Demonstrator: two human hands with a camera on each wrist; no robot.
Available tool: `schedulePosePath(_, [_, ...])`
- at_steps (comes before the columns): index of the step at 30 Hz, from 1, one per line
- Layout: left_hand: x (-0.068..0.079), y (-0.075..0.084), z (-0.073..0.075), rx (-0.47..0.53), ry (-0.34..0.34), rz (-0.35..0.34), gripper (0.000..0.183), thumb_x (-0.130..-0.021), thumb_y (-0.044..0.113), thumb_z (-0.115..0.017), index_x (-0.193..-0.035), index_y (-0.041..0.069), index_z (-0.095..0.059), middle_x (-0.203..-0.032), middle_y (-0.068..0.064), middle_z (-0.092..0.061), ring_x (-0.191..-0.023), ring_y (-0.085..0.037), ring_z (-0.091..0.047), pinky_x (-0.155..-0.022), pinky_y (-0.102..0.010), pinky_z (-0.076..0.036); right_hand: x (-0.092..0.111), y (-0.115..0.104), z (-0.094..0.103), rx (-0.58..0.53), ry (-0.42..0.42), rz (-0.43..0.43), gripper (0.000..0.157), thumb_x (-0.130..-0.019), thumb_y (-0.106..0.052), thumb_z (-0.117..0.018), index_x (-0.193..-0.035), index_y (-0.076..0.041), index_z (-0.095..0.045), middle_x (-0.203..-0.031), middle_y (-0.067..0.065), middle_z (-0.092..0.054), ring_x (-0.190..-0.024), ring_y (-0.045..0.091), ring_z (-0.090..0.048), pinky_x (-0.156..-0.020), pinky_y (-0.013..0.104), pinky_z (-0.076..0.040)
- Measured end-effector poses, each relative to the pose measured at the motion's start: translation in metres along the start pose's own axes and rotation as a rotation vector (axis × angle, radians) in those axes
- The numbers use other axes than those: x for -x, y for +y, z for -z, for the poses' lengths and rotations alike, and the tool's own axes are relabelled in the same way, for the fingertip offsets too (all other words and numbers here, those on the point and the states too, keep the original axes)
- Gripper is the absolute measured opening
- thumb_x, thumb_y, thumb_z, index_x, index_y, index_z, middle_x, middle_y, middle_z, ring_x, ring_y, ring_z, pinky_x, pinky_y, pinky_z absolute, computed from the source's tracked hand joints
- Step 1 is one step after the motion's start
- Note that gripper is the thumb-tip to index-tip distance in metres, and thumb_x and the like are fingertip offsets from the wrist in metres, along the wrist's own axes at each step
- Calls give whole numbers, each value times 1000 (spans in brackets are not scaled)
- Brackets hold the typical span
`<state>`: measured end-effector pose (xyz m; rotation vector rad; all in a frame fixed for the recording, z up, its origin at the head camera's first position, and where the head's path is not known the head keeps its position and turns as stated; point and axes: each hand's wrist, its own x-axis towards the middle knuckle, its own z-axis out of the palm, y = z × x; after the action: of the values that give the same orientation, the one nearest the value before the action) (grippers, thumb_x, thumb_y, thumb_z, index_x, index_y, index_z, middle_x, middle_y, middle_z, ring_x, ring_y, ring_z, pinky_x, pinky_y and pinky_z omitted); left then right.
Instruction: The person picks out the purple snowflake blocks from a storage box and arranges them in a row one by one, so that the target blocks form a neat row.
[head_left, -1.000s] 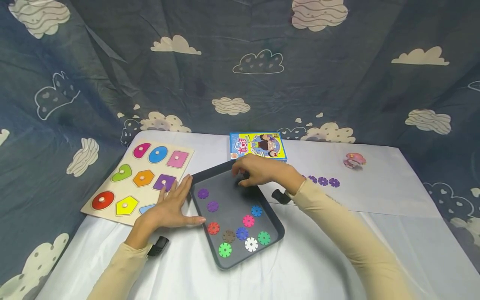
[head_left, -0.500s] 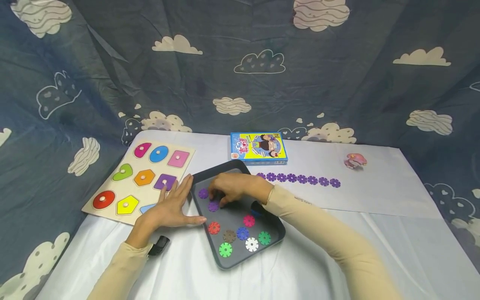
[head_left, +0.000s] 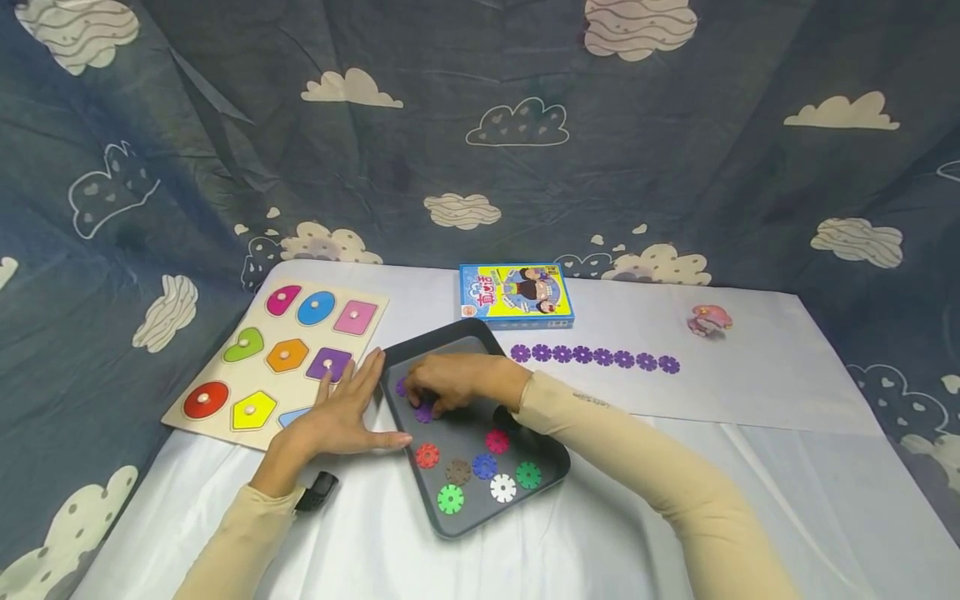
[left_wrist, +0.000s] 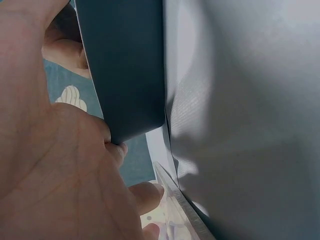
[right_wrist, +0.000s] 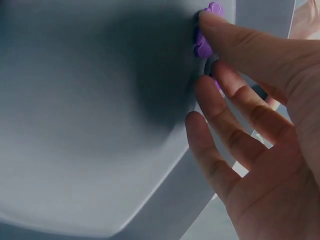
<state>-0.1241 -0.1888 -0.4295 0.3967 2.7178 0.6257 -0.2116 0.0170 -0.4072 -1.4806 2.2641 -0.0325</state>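
A dark grey tray (head_left: 457, 437) lies at an angle on the white cloth. My left hand (head_left: 333, 421) rests at its left side, fingers spread and touching the rim. Over the tray's upper left part is my right hand (head_left: 453, 379), reaching down at two purple notched discs. In the right wrist view its thumb lies on the nearer purple disc (right_wrist: 203, 45), with the other fingers loosely bent and apart from it. The second purple disc (head_left: 401, 387) is partly covered by the fingertips. Red (head_left: 427, 456), brown, blue, pink, white and green discs lie lower in the tray.
A row of several purple discs (head_left: 582, 355) runs right of the tray. Behind it sits a colourful card box (head_left: 517, 296). A wooden shape puzzle board (head_left: 258, 375) is at left, and a small pink figure (head_left: 708, 321) at far right.
My right hand has moved left and down, from the tray's upper right edge to the purple discs. The row on the cloth has come into full view. My left hand has stayed put.
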Motion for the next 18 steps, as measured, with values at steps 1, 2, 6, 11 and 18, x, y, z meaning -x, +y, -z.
schedulePosePath(1, [0,0,0,-1,-1,0,132,-74,75,-70,-162,11,4,-170,-10,8,-152,-50,5,-117,-72,8,0,-1,0,5,-1,1,29,-85,-19,-81,-111,-17,-70,-114,-3,-66,-103,10,-62,-92,21,-53])
schedulePosePath(2, [0,0,0,-1,0,0,132,-74,75,-70,-162,11,4,-170,-10,8,-152,-50,4,-117,-72,7,-1,-1,0,8,-3,4,29,-84,-19,-81,-111,-17,-70,-114,-3,-66,-104,10,-63,-93,22,-53])
schedulePosePath(6, [0,1,1,6,5,-4,132,-74,74,-71,-162,10,3,-170,-11,7,-152,-51,3,-116,-73,6,-2,-3,0,20,-5,9,28,-85,-18,-81,-111,-18,-70,-115,-4,-67,-107,10,-62,-95,22,-52])
schedulePosePath(11, [0,1,1,9,8,-4,132,-74,74,-72,-162,10,3,-170,-11,7,-152,-51,3,-116,-73,6,-3,-3,0,24,-8,16,26,-85,-18,-80,-109,-18,-70,-112,-4,-67,-104,9,-63,-93,21,-53])
schedulePosePath(18, [0,1,2,6,6,-4,132,-74,74,-71,-162,10,3,-170,-11,6,-152,-51,2,-116,-73,6,-3,0,-1,3,-6,38,26,-86,-18,-80,-110,-19,-69,-110,-4,-66,-98,7,-60,-88,18,-52])
